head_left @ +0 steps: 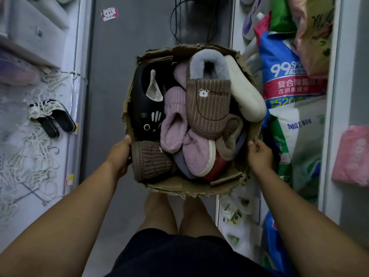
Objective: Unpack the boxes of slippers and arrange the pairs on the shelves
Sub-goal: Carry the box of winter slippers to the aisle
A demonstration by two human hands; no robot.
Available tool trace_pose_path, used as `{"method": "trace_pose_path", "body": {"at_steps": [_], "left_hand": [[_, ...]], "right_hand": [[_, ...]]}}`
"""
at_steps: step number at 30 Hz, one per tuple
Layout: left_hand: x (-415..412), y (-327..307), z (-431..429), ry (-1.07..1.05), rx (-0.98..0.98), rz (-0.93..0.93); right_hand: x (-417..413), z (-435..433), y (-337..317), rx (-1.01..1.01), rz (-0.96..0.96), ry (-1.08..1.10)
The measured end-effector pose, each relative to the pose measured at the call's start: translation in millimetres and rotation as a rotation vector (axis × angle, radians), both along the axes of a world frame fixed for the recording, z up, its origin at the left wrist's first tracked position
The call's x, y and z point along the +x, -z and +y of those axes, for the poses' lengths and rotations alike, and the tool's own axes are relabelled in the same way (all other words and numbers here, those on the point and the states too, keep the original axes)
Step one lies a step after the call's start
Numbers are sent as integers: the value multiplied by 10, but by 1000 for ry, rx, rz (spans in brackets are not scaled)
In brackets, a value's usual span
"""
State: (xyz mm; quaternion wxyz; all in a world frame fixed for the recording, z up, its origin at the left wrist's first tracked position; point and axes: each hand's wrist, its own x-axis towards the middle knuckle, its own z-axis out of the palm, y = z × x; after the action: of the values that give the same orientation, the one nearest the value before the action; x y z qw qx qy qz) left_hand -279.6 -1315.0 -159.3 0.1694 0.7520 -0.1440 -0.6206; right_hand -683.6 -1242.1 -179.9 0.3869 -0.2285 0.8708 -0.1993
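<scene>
A torn cardboard box [179,187] full of slippers hangs in front of me over the grey floor. My left hand [119,154] grips its left wall and my right hand [260,155] grips its right wall. On top lies a brown corduroy slipper [207,104] with a bear patch and grey fleece lining. Beside it are pink fluffy slippers [173,120], a black cat-face slipper [145,108], a cream slipper [247,90] and another brown slipper [151,162] at the near left corner. More slippers are buried underneath.
The left shelf [77,86] holds a pair of black beaded sandals [52,116] among several white hangers [34,160]. The right shelf is packed with detergent bags [289,76] and a pink packet [353,156]. My legs stand below the box in a narrow aisle.
</scene>
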Motion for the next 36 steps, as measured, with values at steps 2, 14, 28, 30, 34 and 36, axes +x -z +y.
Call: {"method": "trace_pose_path", "body": {"at_steps": [2, 14, 28, 30, 34, 36], "left_hand": [[25, -92, 23, 53, 6, 14], [-108, -702, 237, 531, -327, -283], [-282, -1359, -3, 1490, -1211, -295], [-386, -1456, -37, 1582, -1338, -243], [-705, -1705, 48, 1763, -1466, -125], [-932, -1854, 220, 1860, -1488, -44]], "right_hand": [[1, 77, -65, -2, -31, -70], [208, 389, -822, -13, -28, -199], [1159, 1152, -1760, -194, 283, -91], [1351, 1320, -1876, -185, 330, -5], [1779, 1760, -2110, -193, 425, 131], [2015, 2086, -2179, -193, 488, 215]]}}
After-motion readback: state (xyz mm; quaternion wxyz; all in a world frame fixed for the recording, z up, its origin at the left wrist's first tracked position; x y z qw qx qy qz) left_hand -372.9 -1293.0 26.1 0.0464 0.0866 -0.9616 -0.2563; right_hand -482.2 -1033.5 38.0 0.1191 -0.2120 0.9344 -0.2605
